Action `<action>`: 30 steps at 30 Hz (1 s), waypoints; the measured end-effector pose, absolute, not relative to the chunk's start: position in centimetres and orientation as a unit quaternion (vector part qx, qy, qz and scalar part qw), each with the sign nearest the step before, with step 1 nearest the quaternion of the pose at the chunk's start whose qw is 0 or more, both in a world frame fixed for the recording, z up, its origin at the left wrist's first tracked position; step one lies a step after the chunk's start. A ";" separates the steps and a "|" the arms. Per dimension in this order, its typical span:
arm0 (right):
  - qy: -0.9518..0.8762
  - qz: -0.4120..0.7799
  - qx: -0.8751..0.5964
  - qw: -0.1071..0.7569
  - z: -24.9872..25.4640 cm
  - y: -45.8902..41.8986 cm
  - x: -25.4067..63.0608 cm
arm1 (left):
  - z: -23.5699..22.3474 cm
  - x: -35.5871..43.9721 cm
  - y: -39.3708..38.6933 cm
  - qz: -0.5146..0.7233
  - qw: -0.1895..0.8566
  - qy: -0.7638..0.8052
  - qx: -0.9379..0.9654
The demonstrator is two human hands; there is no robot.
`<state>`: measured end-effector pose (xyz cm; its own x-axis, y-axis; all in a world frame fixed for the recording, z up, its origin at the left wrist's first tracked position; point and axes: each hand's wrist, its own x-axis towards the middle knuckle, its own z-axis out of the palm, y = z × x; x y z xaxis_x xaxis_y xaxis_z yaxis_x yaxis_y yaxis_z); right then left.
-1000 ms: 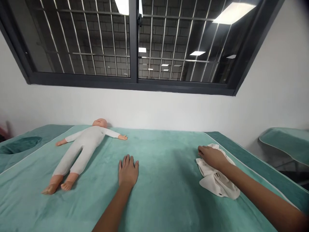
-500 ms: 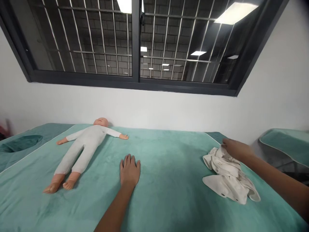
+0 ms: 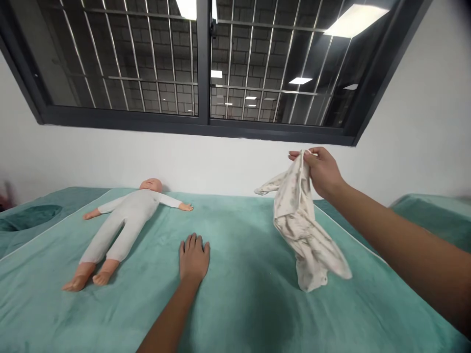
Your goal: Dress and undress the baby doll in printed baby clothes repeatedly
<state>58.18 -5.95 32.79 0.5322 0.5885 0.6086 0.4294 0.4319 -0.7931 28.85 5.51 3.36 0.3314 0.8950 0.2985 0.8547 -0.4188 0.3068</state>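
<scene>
At nine o'clock, by the far-left edge, a dark green oval hollow (image 3: 30,218) sits in the plush covering. Just right of it, from nine o'clock down toward eight, a bald baby doll in a white long-sleeved body suit (image 3: 138,208) lies on its back, arms out, bare feet toward me, on the light green plush sheet with white piping (image 3: 235,304). At seven o'clock my left hand (image 3: 194,260) rests palm down on that sheet, fingers slightly spread, holding nothing. The dark-framed sliding window (image 3: 204,122) with metal bars behind its glass spans twelve o'clock, set in the plain white wall (image 3: 235,166).

At four o'clock the small off-white patterned cloth garment (image 3: 294,206) hangs in loose folds above the sheet, one sleeve-like end sticking out to the left; whether its lowest end touches the sheet I cannot tell. At three o'clock my right hand (image 3: 324,172) pinches its top between thumb and fingers, the other fingertips pointing left.
</scene>
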 end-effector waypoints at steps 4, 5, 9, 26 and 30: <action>-0.542 0.077 -0.483 0.683 32.5 -1.2 53.9 | 3.7 28.7 5.3 0.227 0.055 0.537 0.811; -0.568 0.080 -0.487 0.658 32.0 0.0 52.8 | 3.7 28.7 5.2 0.230 0.058 0.536 0.810; -0.713 0.094 -0.511 0.471 28.5 2.7 48.1 | 3.6 28.6 5.2 0.255 0.054 0.534 0.804; -0.741 -0.065 -0.668 -0.031 11.7 -7.0 47.9 | 3.8 28.2 5.2 0.318 0.101 0.493 0.804; -0.739 0.020 -0.672 0.033 13.3 -9.0 48.6 | 3.8 27.9 5.3 0.346 0.189 0.498 0.772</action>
